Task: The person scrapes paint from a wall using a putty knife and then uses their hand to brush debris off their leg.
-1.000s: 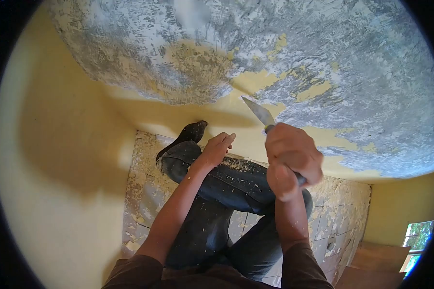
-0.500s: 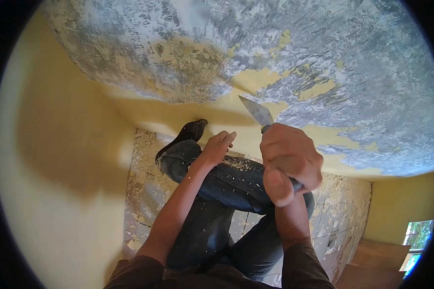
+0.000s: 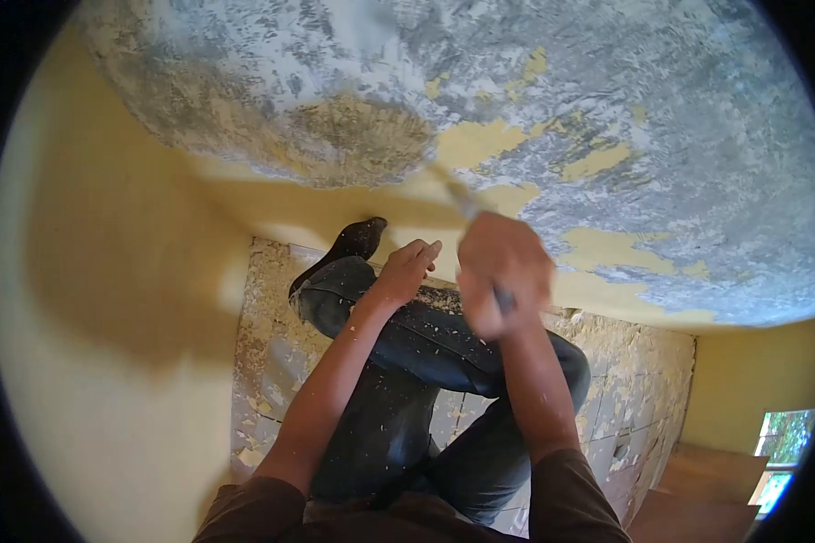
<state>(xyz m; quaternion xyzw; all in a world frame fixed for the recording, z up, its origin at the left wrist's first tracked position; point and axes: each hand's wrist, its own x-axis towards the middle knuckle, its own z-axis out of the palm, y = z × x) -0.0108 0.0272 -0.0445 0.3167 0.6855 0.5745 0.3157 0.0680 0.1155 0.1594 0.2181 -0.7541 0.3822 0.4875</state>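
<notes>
My right hand [image 3: 505,271] is wrapped round the handle of a scraper, blurred by motion. The scraper's blade [image 3: 457,192] points up and left, its tip at or close to the wall's edge of remaining yellow paint [image 3: 480,145]. Grey and white patches of stripped wall [image 3: 679,136] surround that paint. My left hand [image 3: 407,270] rests by my dark trouser leg [image 3: 426,339], its fingers curled together; whether anything is in them is hidden.
Paint flakes lie over the tiled floor [image 3: 634,398] and my trousers. A dark shoe [image 3: 360,240] is near the wall's foot. Another yellow wall [image 3: 109,271] stands at the left. Brown boards [image 3: 711,475] and a window [image 3: 786,443] are at the lower right.
My right hand has moved left and up with the scraper, bringing the blade nearer the stripped edge. My left hand has barely moved.
</notes>
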